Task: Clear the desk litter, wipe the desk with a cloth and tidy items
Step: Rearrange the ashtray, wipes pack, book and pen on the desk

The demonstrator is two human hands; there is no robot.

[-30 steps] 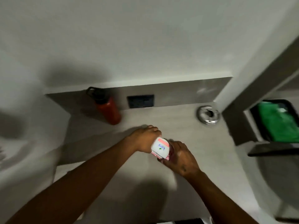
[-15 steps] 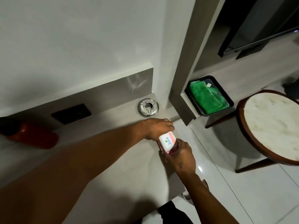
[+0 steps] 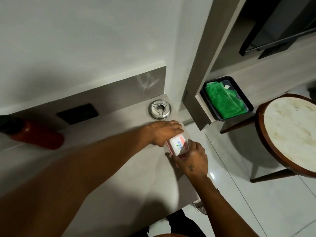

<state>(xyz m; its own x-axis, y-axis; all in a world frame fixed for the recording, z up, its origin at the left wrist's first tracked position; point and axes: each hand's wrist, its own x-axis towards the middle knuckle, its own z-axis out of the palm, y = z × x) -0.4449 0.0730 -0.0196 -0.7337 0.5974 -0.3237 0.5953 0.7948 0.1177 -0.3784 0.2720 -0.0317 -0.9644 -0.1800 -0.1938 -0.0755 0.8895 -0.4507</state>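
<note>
Moved: both hands and the pack barely shifted since half a second ago, still at the surface's right edge.
Left hand (image 3: 165, 132): lying flat, fingers straight, touching the pack's far side.
Right hand (image 3: 192, 158): fingers curled round the pack's near end, holding it.
Wipes pack (image 3: 177, 145): soft glossy pink-and-white pouch, rectangular white label.
Surface (image 3: 119, 168): smooth matte grey.
Ashtray (image 3: 159, 109): round shiny metal, back right corner.
Bottle (image 3: 36, 135): red cylinder, far left.
Cloth (image 3: 224, 100): fuzzy green, folded in a black tray (image 3: 246, 98) off the surface.
</note>
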